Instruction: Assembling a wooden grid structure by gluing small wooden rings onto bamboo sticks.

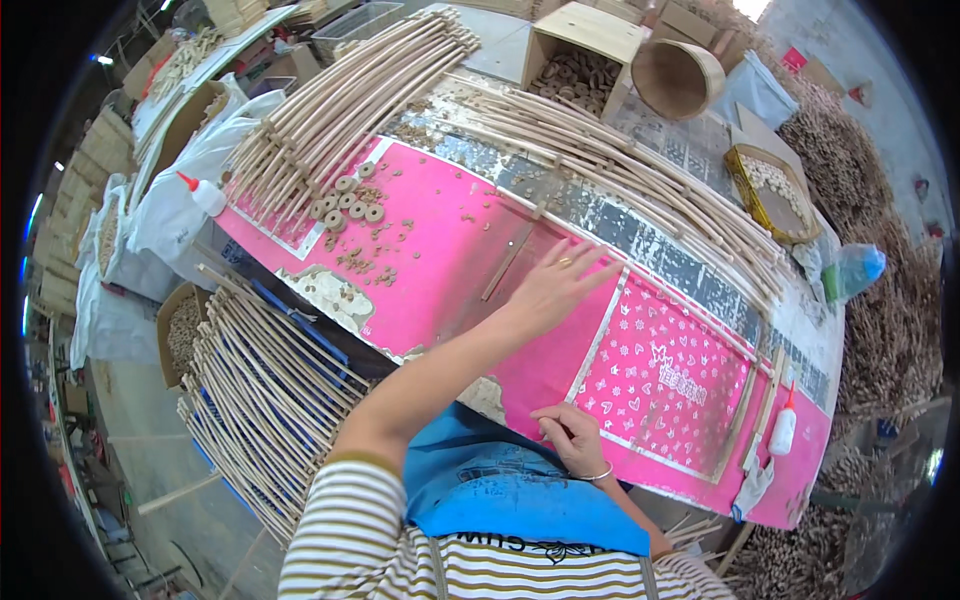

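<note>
Evidently reaching: left hand (553, 283), fingers spread, nears thin curved wooden sticks (640, 190); next, pinch one. Right hand (568, 432) curled, seemingly empty, on pink tabletop (450, 250).

The desk (450, 250) wears a bright pink cover, with white hearts and stars printed on the panel (660, 370) just right of the left hand (555, 285). The thin sticks (620, 170) beyond that hand are pale tan. The glue bottle (783, 430) is white with a red tip. The person's shirt (370, 550) is striped cream and olive, the apron (500, 490) blue.
</note>
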Tool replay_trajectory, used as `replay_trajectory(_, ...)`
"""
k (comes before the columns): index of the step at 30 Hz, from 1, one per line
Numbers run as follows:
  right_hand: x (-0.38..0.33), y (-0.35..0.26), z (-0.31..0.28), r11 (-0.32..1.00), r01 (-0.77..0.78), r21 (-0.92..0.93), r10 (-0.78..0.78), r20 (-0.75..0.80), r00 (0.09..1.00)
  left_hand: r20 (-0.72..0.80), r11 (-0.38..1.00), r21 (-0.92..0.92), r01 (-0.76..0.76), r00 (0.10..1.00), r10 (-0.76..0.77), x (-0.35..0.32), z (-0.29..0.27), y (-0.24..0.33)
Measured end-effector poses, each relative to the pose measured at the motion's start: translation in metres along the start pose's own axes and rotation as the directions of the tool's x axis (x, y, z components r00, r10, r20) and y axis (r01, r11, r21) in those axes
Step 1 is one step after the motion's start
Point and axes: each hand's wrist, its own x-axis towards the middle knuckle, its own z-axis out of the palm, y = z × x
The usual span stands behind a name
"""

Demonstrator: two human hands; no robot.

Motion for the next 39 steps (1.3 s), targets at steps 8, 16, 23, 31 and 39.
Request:
replay_trajectory(8, -0.024, 0.039, 0.004, 0.988, -0.086, 0.13, 0.085, 0.012, 0.996, -0.044, 0.971, -0.155, -0.183, 0.983, 0.178, 0.035, 0.111, 0.008)
replay_trajectory(16, -0.009, 0.031, 0.012, 0.995, 0.048, 0.085, -0.055, 0.073, 0.996, -0.239, 0.88, -0.091, 0.466, 0.848, -0.474, -0.168, -0.155, 0.009)
replay_trajectory(23, 0.03, 0.02, 0.025, 0.975, 0.219, -0.034, -0.21, 0.171, 0.963, -0.739, 0.044, -0.107, 0.993, -0.05, -0.671, -0.463, -0.258, 0.093)
replay_trajectory(31, 0.095, -0.019, 0.083, 0.95, 0.284, -0.132, -0.231, 0.32, 0.919, -0.746, -0.432, -0.206, 0.878, -0.427, -0.511, -0.635, -0.19, 0.163)
replay_trajectory(39, 0.112, 0.008, 0.089, 0.992, 0.095, -0.083, -0.072, 0.246, 0.967, -0.596, -0.493, -0.369, 0.788, -0.608, -0.525, -0.635, -0.184, 0.128)
